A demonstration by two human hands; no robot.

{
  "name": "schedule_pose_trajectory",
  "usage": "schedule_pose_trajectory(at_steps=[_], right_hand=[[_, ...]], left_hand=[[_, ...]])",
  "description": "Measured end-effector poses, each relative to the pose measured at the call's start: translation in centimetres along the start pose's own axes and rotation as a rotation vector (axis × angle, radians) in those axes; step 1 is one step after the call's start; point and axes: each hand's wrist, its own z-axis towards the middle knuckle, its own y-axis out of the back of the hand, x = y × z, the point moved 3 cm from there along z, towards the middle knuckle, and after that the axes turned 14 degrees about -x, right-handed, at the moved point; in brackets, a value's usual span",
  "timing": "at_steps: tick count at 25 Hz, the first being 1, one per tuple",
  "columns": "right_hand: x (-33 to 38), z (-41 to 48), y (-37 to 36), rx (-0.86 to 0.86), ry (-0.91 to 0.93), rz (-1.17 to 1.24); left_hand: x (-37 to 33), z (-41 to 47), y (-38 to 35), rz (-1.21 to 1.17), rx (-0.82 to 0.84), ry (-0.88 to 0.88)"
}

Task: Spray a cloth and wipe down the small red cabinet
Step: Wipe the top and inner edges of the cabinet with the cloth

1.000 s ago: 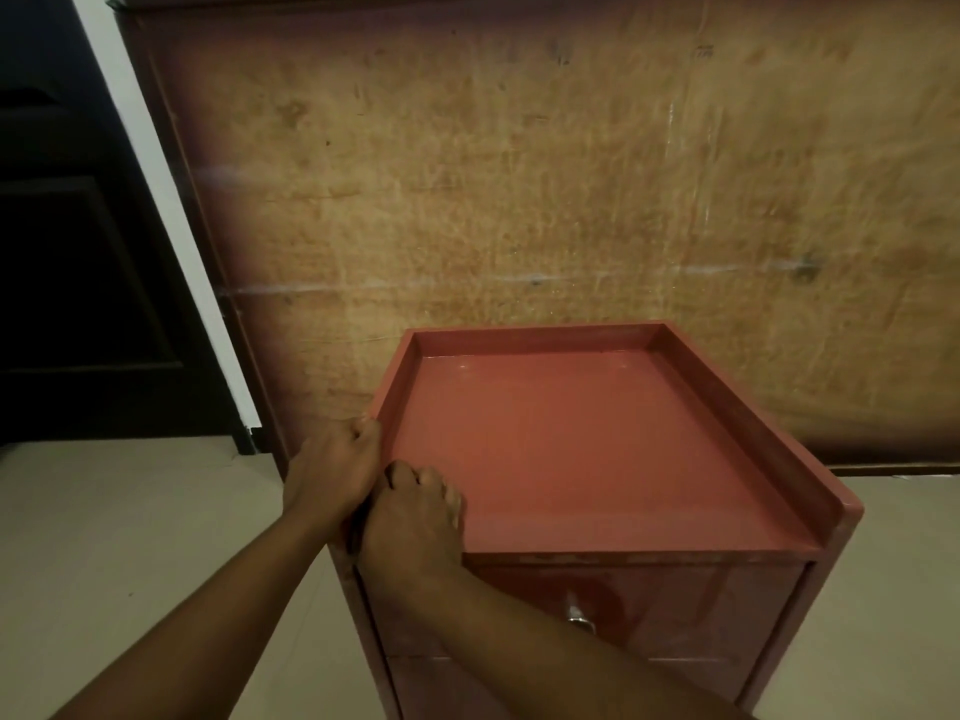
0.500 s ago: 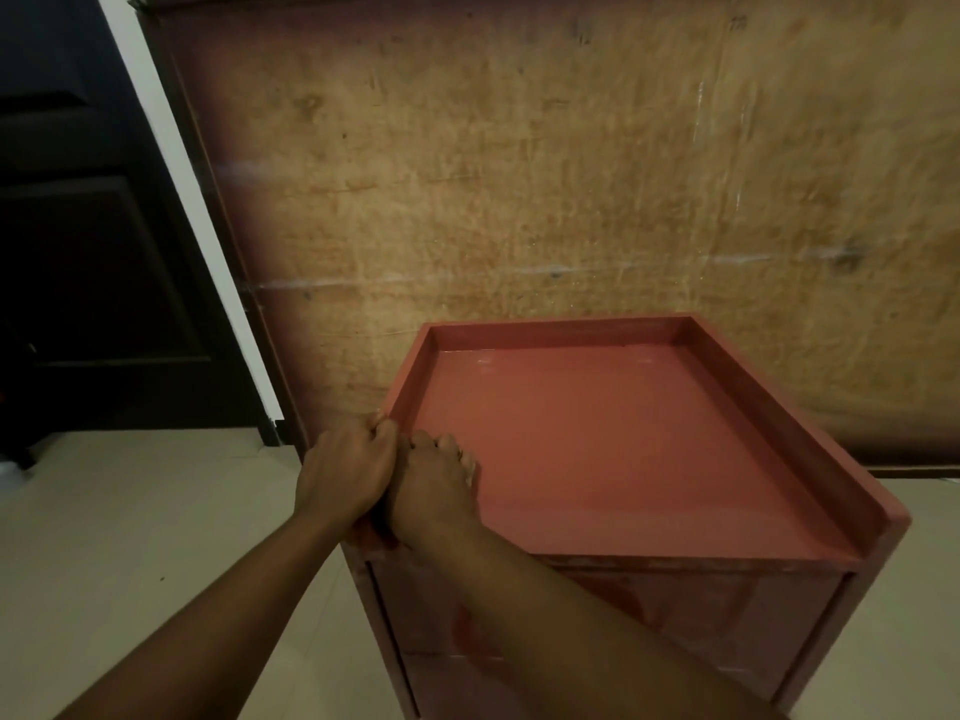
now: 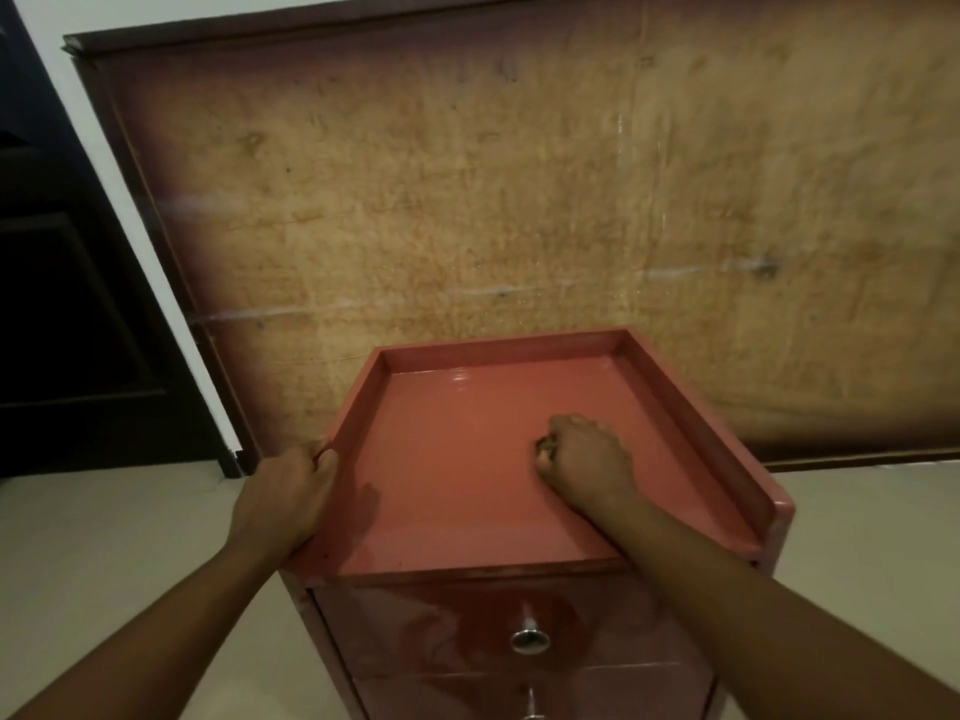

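Right hand (image 3: 584,462), fingers balled on a barely visible cloth (image 3: 545,450), mid-top of red cabinet (image 3: 467,491); unwiped run lies toward far edge; left hand (image 3: 288,496) clamps left rim.

Worn plywood board (image 3: 519,189), dark door (image 3: 62,304)

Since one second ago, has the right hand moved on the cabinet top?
Yes. The right hand moved rightward, from the cabinet's left rim toward the middle of the top.
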Motion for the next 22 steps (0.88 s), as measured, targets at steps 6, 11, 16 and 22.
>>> schedule_pose_trajectory(at_steps=[6,11,16,22], right_hand=[[-8.1,1.2,1.5,-0.055,-0.023,-0.122],[-8.4,1.4,0.9,-0.041,-0.016,-0.13],[-8.1,3.0,0.2,-0.012,-0.028,-0.126],[-8.0,7.5,-2.1,0.003,-0.087,-0.157]], left_hand=[[-0.1,-0.4,0.4,-0.048,-0.021,0.022],[-0.6,-0.5,0.6,-0.016,-0.029,0.001],[-0.2,-0.4,0.3,0.02,-0.039,-0.031],[0.0,-0.2,-0.3,-0.01,-0.041,0.001]])
